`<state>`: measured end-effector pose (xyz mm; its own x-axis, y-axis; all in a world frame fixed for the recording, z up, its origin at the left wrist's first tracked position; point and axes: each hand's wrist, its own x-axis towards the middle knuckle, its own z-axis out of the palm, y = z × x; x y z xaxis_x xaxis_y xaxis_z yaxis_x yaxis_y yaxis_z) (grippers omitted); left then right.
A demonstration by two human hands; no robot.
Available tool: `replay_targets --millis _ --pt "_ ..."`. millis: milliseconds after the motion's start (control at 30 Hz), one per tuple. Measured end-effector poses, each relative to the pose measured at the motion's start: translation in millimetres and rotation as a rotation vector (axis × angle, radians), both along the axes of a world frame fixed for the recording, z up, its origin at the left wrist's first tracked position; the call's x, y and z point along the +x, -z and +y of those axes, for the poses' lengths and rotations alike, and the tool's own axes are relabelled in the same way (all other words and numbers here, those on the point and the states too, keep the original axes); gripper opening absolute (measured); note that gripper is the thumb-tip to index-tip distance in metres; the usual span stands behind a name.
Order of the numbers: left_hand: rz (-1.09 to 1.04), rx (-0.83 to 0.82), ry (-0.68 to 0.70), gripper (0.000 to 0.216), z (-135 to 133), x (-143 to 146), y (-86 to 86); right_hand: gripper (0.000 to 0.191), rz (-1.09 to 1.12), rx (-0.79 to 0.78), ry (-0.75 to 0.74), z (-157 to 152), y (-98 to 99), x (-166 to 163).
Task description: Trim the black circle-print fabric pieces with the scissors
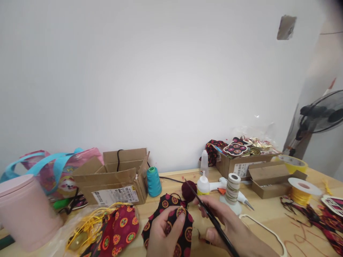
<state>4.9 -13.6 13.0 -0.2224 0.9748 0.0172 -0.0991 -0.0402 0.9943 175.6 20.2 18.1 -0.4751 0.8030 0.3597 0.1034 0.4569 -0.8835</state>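
Observation:
My left hand is closed on a black fabric piece printed with red and orange circles, thumb pressed on its top. My right hand grips a thin dark stick-like tool that slants up to the left, its tip near a dark red ball. Both hands hover low over the wooden table, close together.
A pink container, a pink-and-blue bag, an open cardboard box and a teal thread spool stand at left. Glue bottles, a tape roll, a box of fabric pieces, a yellow ribbon spool and a fan are at right.

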Motion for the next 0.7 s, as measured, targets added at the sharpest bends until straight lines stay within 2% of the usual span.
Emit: replay_targets --millis 133,333,500,700 --pt "0.062 0.045 -0.027 0.03 -1 0 -4.7 0.048 -0.274 0.16 0.051 -5 -10.9 0" --pt "0.152 0.09 -0.086 0.026 0 -1 0.1 0.041 -0.573 0.251 0.177 -4 -17.8 -7" --pt "0.168 0.09 -0.071 0.024 1 -2 3.9 0.039 -0.602 0.356 0.251 -2 -13.2 -5" --pt "0.176 0.102 -0.059 0.02 -1 -2 -3.2 0.037 -0.612 0.35 0.252 -2 -15.0 -5"
